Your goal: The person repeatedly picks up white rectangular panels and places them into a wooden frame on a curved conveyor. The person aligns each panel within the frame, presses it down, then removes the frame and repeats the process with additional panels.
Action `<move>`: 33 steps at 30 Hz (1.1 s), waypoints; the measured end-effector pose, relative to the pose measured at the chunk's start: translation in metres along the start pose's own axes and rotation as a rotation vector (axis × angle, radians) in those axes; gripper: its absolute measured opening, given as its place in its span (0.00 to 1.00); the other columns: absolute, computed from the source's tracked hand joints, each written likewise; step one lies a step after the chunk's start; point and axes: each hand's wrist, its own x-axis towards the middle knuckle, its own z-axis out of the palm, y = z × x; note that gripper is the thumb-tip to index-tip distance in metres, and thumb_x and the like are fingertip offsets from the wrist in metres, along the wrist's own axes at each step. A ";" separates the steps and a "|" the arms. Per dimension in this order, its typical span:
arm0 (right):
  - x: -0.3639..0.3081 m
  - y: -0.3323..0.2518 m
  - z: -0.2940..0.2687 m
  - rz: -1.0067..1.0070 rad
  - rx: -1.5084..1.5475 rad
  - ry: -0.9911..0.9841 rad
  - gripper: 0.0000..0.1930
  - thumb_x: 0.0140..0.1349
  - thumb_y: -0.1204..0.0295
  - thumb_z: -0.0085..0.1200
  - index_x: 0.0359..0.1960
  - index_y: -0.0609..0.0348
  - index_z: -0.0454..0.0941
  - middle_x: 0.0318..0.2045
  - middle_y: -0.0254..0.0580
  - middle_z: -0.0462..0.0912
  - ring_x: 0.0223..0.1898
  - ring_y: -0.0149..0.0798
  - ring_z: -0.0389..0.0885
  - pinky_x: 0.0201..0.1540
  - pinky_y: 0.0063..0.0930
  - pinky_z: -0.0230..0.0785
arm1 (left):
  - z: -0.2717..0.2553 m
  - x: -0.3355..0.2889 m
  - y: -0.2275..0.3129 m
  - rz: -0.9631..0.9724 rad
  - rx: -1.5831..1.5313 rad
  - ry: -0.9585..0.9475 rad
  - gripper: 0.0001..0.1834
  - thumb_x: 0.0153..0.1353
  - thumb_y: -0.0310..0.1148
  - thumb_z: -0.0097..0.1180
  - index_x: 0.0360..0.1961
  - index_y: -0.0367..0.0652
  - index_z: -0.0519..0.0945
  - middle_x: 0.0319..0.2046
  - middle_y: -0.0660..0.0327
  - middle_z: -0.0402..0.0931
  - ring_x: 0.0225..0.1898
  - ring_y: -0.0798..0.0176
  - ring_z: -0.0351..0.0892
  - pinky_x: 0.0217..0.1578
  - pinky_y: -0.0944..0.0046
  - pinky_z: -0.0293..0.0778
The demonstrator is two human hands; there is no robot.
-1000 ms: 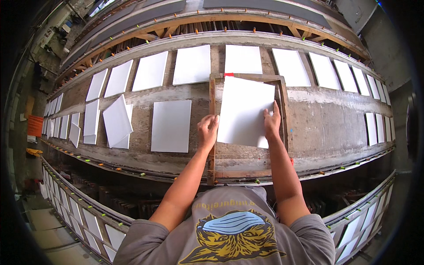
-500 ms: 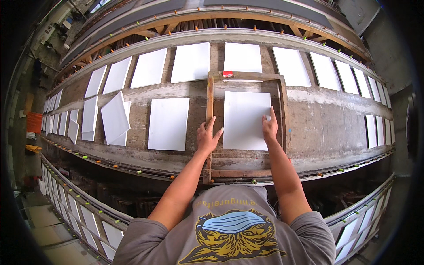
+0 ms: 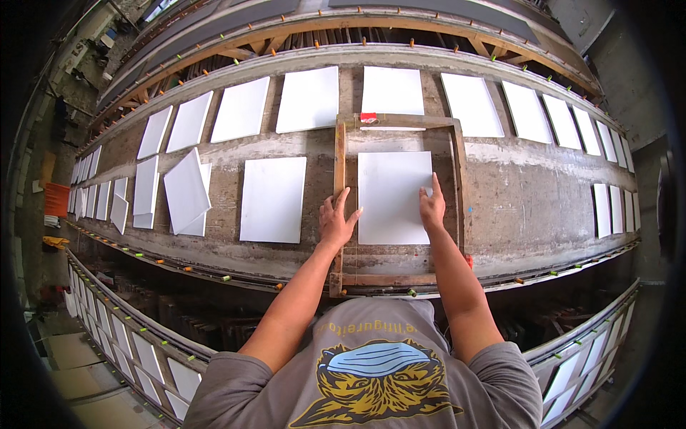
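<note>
A white rectangular stack of sheets lies inside a wooden frame on the long table. My left hand rests over the frame's left bar with fingers spread, its thumb reaching to the stack's left edge. Against the stack's right edge sits my right hand, index finger stretched along the side and thumb over the white surface. Neither hand is closed round anything. Red tape marks the frame's far bar, which crosses the near end of another white stack.
More white stacks lie in two rows along the worn table; a skewed stack sits at left. Small coloured pegs line the table's rails. Another table with white sheets is at lower left, and a wooden-framed table stands beyond.
The white stack inside the frame has shifted slightly left and straightened. My right hand has moved a little left with its edge, while my left hand stays nearly in place.
</note>
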 end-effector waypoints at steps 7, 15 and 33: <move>0.002 0.012 0.007 -0.047 -0.057 0.019 0.33 0.71 0.66 0.55 0.76 0.50 0.60 0.62 0.61 0.76 0.64 0.59 0.74 0.67 0.46 0.64 | 0.005 0.001 -0.004 0.006 0.011 0.005 0.41 0.68 0.52 0.62 0.77 0.73 0.54 0.69 0.47 0.58 0.68 0.39 0.62 0.65 0.40 0.66; -0.002 0.004 0.007 0.009 -0.069 0.012 0.33 0.72 0.64 0.55 0.76 0.49 0.60 0.61 0.60 0.77 0.64 0.59 0.74 0.67 0.47 0.64 | 0.000 -0.001 0.001 -0.023 0.015 -0.015 0.42 0.66 0.50 0.64 0.77 0.72 0.55 0.69 0.47 0.58 0.67 0.38 0.63 0.65 0.39 0.67; -0.005 0.007 0.007 0.000 -0.120 0.010 0.33 0.73 0.63 0.53 0.77 0.48 0.58 0.61 0.61 0.76 0.64 0.59 0.74 0.67 0.48 0.65 | 0.001 0.000 0.001 -0.008 0.027 0.004 0.44 0.65 0.49 0.65 0.77 0.70 0.55 0.67 0.47 0.60 0.65 0.39 0.65 0.65 0.40 0.66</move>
